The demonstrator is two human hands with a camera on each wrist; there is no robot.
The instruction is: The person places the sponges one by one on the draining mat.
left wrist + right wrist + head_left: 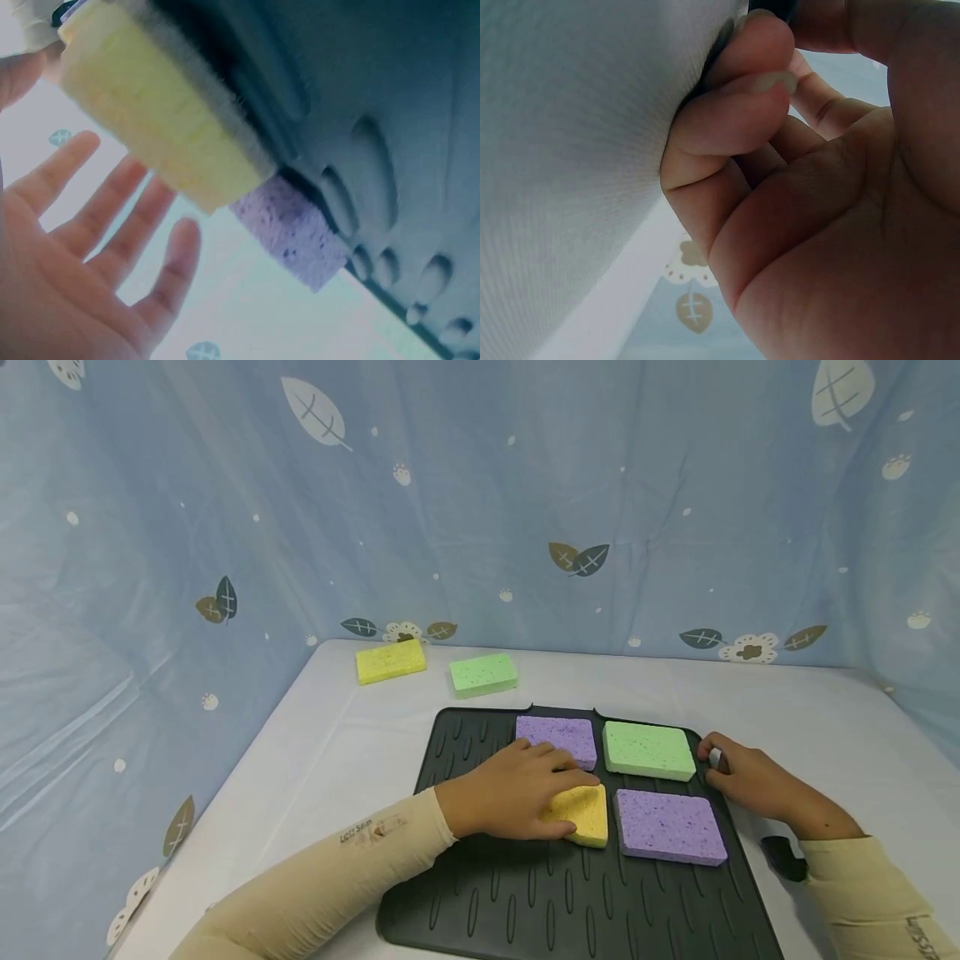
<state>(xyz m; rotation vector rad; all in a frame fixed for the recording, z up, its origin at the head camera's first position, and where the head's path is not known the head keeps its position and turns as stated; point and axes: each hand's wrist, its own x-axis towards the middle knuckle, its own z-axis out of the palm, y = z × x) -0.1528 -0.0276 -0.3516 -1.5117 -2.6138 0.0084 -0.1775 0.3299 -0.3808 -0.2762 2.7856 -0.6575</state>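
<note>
A black ridged drying mat [525, 893] lies on the white table, with several sponges on its surface. My left hand [517, 789] is over a yellow sponge [588, 817], its fingers spread and fairly straight. In the left wrist view this yellow sponge [150, 105] shows a grey scouring layer on its mat side, and the fingertips are close along it. At the mat's right edge, my right hand [753, 781] has curled fingers and pinches the rim between thumb and fingers. Curled fingers [735, 124] rest against the white cloth in the right wrist view.
Around the yellow sponge sit a purple sponge [558, 737], a green sponge [648, 750] and a second purple sponge [670, 828]. Behind the mat, another yellow sponge [390, 662] and another green sponge [483, 676] lie on the table [360, 743]. A blue patterned curtain [480, 502] hangs behind.
</note>
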